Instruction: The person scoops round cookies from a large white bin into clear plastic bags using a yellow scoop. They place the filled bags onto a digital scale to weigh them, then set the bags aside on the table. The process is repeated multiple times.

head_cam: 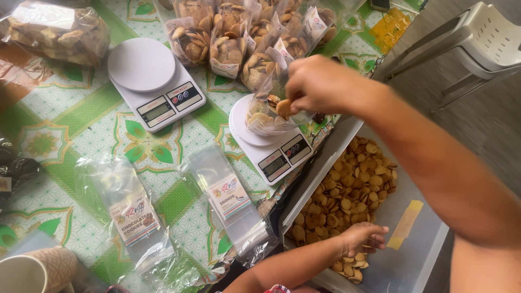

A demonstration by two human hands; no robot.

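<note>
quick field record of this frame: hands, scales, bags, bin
right hand: holds a cookie at the mouth of the open bag
open bag: on the near scale, partly filled
left hand: in the clear bin, on the loose cookies
far scale: nothing on its plate
filled bags: grouped at the table's far edge
empty labelled bags: two flat stacks on the tablecloth
</note>
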